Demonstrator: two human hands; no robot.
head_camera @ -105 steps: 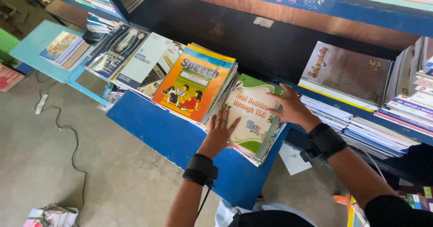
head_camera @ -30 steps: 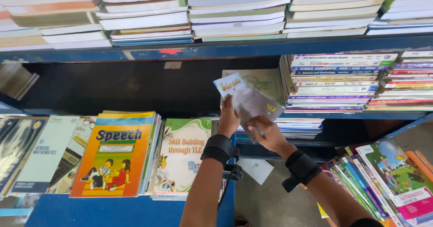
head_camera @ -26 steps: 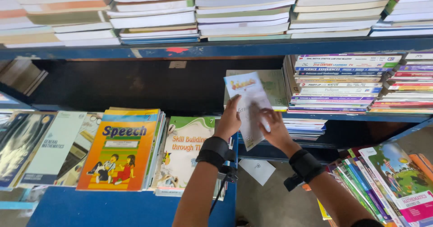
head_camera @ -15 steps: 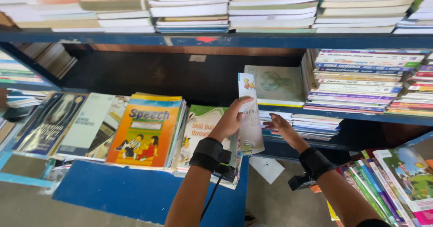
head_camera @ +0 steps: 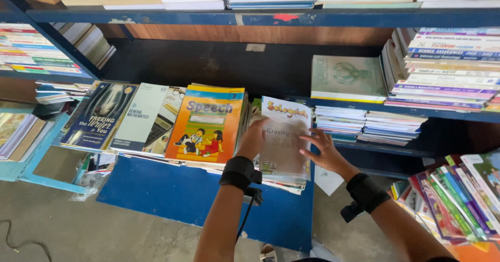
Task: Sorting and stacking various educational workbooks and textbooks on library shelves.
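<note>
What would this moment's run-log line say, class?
left hand: on thin booklet's left edge | right hand: fingers on its cover | booklet: flat on book stack | neighbour: orange book
</note>
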